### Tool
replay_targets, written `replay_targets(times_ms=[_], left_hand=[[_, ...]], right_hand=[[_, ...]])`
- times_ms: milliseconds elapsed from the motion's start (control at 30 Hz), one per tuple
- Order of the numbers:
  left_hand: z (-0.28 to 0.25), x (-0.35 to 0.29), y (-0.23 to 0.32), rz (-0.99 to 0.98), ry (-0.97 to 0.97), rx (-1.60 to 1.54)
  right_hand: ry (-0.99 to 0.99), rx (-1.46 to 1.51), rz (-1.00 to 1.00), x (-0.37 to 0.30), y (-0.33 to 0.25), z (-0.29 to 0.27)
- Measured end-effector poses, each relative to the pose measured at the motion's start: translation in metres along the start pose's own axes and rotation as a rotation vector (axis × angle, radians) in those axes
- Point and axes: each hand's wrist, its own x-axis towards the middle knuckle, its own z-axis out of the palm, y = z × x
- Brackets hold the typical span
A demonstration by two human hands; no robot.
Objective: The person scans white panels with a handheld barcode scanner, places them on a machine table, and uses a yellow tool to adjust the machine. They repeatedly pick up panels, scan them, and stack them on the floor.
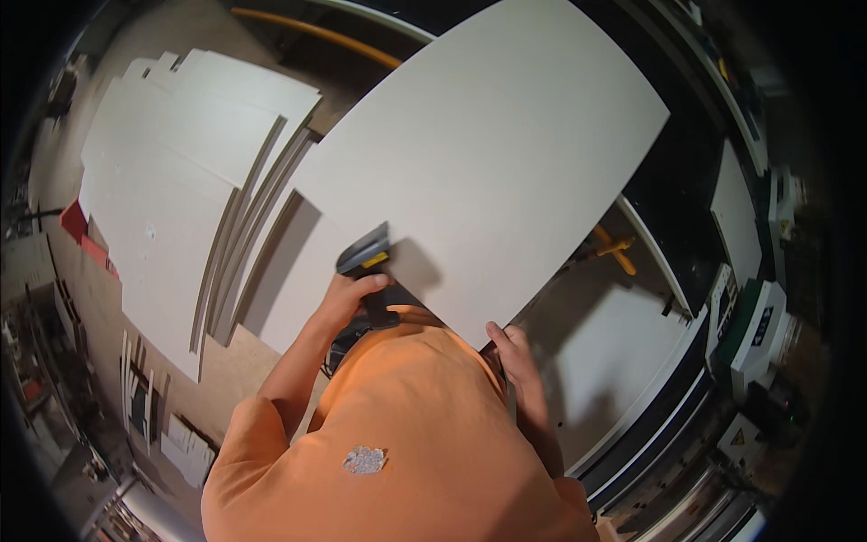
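Observation:
A large white panel (492,154) lies flat in front of me, its near corner close to my body. In my left hand (345,300) is a dark handheld barcode scanner (367,249) with a yellow label, its head raised over the panel's near left edge and its shadow falling on the white surface. The hand is closed around the scanner's grip. My right hand (515,354) holds the panel's near right edge, thumb on top. Its other fingers are mostly hidden.
Stacked white panels (172,199) stand on the left. On the right, a machine (754,339) with a green part borders dark rails. A yellow-orange handle (619,253) sits under the panel's right edge. An orange bar (316,32) runs behind at the far left.

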Motion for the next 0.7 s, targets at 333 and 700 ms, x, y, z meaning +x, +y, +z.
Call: replay_targets(times_ms=[333,700], left_hand=[[0.019,0.008,-0.006,0.020,-0.334,0.060],[-0.105,0.064,0.070,0.278,0.097,0.129]], right_hand=[[-0.315,0.120,0.137,0.040,-0.039,0.036],[0.279,0.512,-0.285,0.131,-0.159,-0.060]])
